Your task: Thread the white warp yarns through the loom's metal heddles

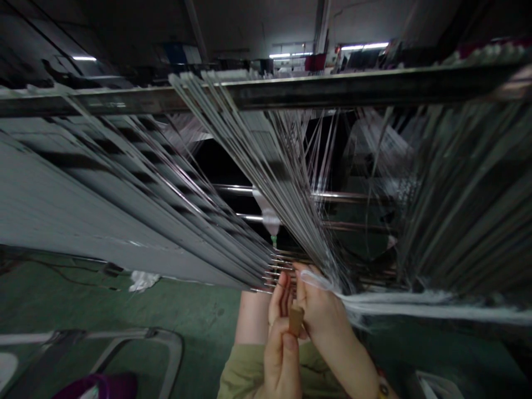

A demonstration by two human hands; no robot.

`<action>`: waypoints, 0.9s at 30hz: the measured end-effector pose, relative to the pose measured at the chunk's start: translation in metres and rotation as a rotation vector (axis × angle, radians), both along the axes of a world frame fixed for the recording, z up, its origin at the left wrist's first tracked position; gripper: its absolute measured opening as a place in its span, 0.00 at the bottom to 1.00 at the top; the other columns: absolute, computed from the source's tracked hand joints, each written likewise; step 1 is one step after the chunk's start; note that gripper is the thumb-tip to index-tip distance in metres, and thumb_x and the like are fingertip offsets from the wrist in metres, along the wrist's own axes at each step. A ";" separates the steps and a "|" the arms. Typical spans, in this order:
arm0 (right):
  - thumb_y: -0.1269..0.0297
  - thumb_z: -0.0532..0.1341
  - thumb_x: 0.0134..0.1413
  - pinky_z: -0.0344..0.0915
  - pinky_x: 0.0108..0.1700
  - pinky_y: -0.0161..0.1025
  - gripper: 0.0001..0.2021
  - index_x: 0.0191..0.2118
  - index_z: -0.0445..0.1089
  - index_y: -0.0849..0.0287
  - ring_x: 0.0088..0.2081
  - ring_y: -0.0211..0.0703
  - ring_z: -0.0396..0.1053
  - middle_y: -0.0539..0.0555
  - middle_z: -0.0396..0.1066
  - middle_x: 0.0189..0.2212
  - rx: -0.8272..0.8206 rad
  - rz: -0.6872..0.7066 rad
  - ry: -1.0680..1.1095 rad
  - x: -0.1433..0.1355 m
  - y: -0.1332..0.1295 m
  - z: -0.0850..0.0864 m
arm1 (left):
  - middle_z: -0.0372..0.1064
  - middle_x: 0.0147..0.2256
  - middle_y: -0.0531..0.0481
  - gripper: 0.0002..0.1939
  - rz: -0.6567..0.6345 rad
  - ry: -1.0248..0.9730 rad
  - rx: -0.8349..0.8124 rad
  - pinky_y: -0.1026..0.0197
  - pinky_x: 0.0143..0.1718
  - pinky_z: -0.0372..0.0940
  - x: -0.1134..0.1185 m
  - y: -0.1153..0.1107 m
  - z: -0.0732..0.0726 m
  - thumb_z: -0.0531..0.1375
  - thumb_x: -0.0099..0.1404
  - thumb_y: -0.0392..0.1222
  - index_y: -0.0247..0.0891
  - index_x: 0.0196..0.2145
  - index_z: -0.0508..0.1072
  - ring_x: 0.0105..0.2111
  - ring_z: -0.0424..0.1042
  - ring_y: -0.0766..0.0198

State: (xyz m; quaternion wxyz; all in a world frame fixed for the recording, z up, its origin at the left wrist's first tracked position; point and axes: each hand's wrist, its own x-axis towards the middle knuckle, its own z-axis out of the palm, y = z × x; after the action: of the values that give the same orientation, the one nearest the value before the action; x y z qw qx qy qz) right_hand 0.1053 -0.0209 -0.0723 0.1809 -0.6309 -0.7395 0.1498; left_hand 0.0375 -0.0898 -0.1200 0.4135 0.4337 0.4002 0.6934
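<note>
My left hand (281, 349) is closed around a small tool with a light wooden handle (296, 318), thumb pressed against it; its working end is hidden. Just above and to the right, my right hand (322, 307) has its fingers pinched together at the ends of thin metal rods (276, 271). A loop of white yarn (313, 279) lies over its fingers and appears held there, though the fingertips are partly hidden. Grey-white warp threads (266, 172) slant down from the upper beam towards both hands.
A long metal beam (291, 91) crosses above, with threads hanging over it. A white yarn bundle (436, 307) stretches off to the right. Chrome bars (236, 190) run behind the threads. At lower left are a metal tube frame (170, 343) and a purple bucket (118, 385) on the green floor.
</note>
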 end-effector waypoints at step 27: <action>0.74 0.44 0.62 0.67 0.49 0.46 0.19 0.50 0.68 0.64 0.48 0.51 0.70 0.63 0.74 0.41 0.054 0.023 0.064 0.009 -0.013 0.003 | 0.74 0.33 0.46 0.12 0.337 0.019 0.077 0.54 0.33 0.69 -0.044 -0.014 -0.035 0.50 0.67 0.46 0.39 0.31 0.68 0.31 0.72 0.58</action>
State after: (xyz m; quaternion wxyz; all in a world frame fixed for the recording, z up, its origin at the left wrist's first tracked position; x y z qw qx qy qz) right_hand 0.1145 -0.0337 -0.0695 0.2197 -0.6120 -0.7444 0.1518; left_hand -0.0060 -0.1042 -0.1547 0.2704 0.3825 0.4444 0.7636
